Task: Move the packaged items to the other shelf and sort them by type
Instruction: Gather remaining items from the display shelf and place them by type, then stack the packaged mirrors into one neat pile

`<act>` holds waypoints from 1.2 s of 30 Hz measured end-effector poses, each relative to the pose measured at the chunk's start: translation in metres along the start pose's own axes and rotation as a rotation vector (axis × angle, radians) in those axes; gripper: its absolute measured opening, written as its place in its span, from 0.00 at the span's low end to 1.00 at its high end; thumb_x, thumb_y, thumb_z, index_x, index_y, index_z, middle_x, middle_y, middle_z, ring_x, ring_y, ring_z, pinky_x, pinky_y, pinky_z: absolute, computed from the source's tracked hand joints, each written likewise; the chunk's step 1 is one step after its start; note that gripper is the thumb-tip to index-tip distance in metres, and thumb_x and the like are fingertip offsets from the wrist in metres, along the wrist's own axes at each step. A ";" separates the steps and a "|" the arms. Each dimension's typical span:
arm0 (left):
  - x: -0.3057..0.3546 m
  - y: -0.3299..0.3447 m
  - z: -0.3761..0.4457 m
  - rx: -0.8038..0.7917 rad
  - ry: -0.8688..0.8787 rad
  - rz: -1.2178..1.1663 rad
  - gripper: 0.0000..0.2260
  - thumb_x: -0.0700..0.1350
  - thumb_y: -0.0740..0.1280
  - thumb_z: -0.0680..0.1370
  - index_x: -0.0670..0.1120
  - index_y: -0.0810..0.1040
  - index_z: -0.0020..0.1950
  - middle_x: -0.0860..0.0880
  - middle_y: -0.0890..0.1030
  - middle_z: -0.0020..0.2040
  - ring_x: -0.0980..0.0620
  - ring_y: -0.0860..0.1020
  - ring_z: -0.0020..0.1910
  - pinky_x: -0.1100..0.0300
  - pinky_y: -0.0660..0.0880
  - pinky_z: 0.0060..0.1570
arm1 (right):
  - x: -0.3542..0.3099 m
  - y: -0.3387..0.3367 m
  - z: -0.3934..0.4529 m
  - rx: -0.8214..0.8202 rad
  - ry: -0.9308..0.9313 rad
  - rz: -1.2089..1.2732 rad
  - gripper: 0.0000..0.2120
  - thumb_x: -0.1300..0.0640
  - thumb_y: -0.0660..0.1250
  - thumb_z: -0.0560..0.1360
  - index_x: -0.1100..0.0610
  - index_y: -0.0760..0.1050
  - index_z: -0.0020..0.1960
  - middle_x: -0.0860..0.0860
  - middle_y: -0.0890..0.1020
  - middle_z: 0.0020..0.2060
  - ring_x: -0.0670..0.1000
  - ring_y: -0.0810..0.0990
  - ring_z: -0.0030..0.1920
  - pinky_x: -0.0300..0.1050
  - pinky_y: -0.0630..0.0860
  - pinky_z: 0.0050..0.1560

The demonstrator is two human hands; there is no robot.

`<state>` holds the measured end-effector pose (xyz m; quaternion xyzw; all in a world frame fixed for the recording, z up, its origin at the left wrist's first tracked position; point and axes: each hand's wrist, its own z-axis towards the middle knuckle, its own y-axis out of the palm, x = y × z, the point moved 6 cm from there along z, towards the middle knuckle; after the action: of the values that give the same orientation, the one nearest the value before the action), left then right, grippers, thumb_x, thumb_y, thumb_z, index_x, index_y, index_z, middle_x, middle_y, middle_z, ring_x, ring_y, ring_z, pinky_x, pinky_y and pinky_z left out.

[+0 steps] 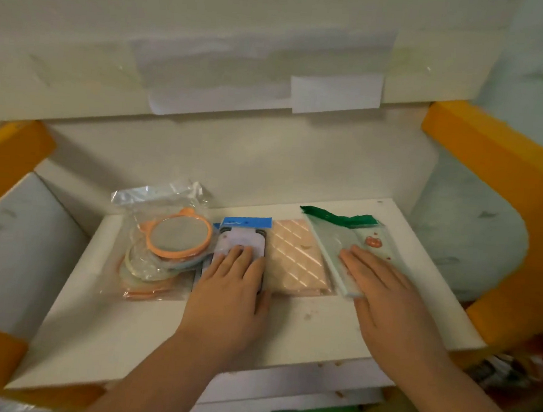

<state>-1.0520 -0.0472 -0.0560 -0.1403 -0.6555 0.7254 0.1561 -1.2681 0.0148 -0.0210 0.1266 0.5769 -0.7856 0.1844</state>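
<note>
Four packets lie in a row on the white shelf (286, 330). The left hand (229, 296) rests flat, fingers straight, on the blue-topped packet (245, 236), gripping nothing. At its nine o'clock, touching, sits the bag of round mirrors (166, 246). At its three o'clock lies the peach striped packet (295, 259). The right hand (386, 299) presses open fingers on the green-topped packet (342, 244), which overlaps the peach one's right edge.

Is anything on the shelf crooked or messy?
Yes. The green-topped packet under the right hand lies tilted, overlapping the peach striped packet. The mirror bags on the left are heaped unevenly. The left hand rests on the blue-topped packet, which sits straight.
</note>
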 end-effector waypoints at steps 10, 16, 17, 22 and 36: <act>0.014 -0.005 -0.007 -0.013 -0.050 0.011 0.31 0.62 0.46 0.79 0.49 0.71 0.75 0.47 0.69 0.77 0.47 0.64 0.78 0.50 0.55 0.76 | 0.051 0.002 0.008 -0.262 -0.022 -0.313 0.30 0.43 0.56 0.80 0.44 0.52 0.79 0.46 0.58 0.78 0.49 0.55 0.77 0.48 0.53 0.76; 0.018 -0.006 -0.010 0.029 -0.051 -0.002 0.30 0.61 0.47 0.78 0.49 0.73 0.72 0.48 0.70 0.76 0.48 0.64 0.78 0.49 0.59 0.77 | 0.056 0.001 0.002 -0.335 -0.006 -0.213 0.34 0.33 0.54 0.78 0.44 0.50 0.79 0.44 0.51 0.80 0.46 0.47 0.79 0.45 0.47 0.76; 0.020 -0.006 -0.012 0.027 -0.050 0.000 0.29 0.60 0.48 0.78 0.48 0.74 0.71 0.48 0.71 0.75 0.48 0.65 0.77 0.49 0.61 0.76 | 0.055 0.000 0.002 -0.328 -0.013 -0.223 0.34 0.32 0.54 0.78 0.44 0.50 0.79 0.44 0.51 0.80 0.47 0.47 0.79 0.45 0.46 0.76; 0.025 -0.019 -0.015 0.031 -0.046 -0.012 0.27 0.58 0.52 0.77 0.48 0.76 0.69 0.47 0.73 0.74 0.46 0.67 0.76 0.47 0.63 0.75 | 0.031 -0.007 0.004 -0.214 -0.054 -0.154 0.29 0.34 0.54 0.78 0.42 0.59 0.77 0.43 0.59 0.78 0.46 0.56 0.77 0.46 0.54 0.75; -0.098 -0.066 -0.090 0.290 -0.571 -0.426 0.21 0.56 0.64 0.80 0.54 0.72 0.73 0.55 0.73 0.71 0.48 0.80 0.57 0.55 0.71 0.60 | -0.103 0.054 0.062 -0.155 -0.218 0.112 0.16 0.47 0.61 0.79 0.49 0.74 0.65 0.46 0.76 0.60 0.47 0.73 0.59 0.40 0.70 0.59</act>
<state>-0.9231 0.0002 0.0002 0.2301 -0.5777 0.7718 0.1328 -1.1510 -0.0435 -0.0061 0.0582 0.6045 -0.7362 0.2987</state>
